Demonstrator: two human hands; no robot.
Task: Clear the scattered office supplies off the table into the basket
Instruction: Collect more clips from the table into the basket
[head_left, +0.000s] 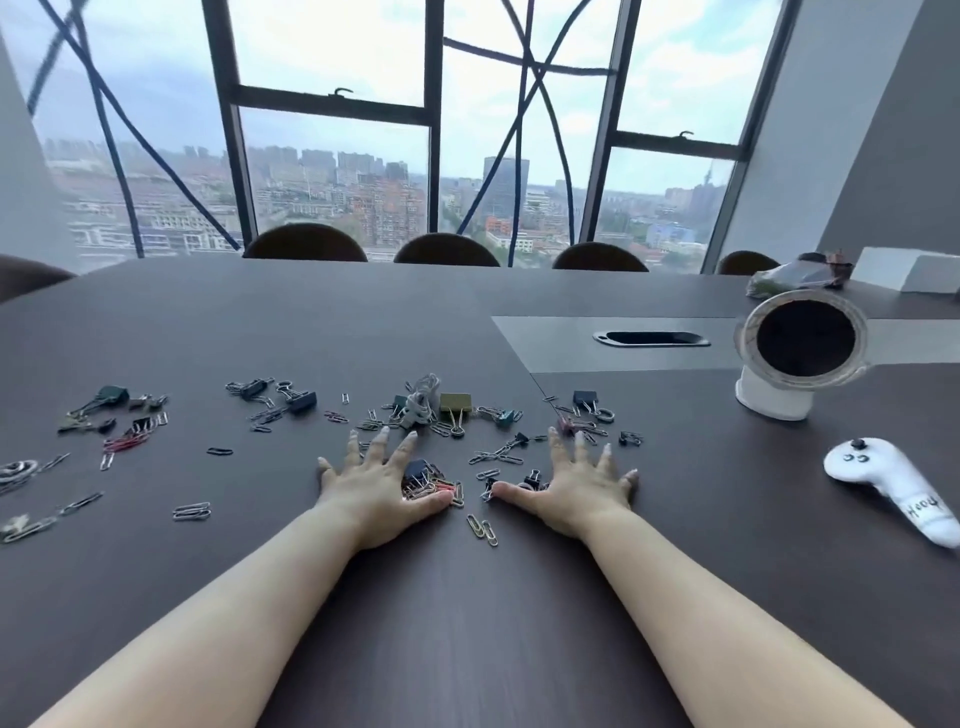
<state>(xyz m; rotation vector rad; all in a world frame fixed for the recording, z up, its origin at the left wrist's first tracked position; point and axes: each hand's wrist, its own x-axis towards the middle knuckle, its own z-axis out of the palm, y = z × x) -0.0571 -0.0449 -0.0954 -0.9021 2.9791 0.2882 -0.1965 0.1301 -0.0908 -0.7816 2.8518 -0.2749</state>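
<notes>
The left hand (382, 486) lies flat on the table (701, 519) with fingers spread, and a heap of paper clips (434, 488) and a blue binder clip (415, 469) sits in the crook of its thumb. The right hand (576, 486) lies flat and spread too, apart from the left hand. More scattered clips (291, 402) lie beyond both sets of fingertips and off to the left. Far right, a white container (774, 397), possibly the basket, lies tipped.

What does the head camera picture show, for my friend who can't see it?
A left hand and a right hand lie flat, fingers spread, on a dark table among scattered paper clips and binder clips. A white basket sits at the right.
</notes>
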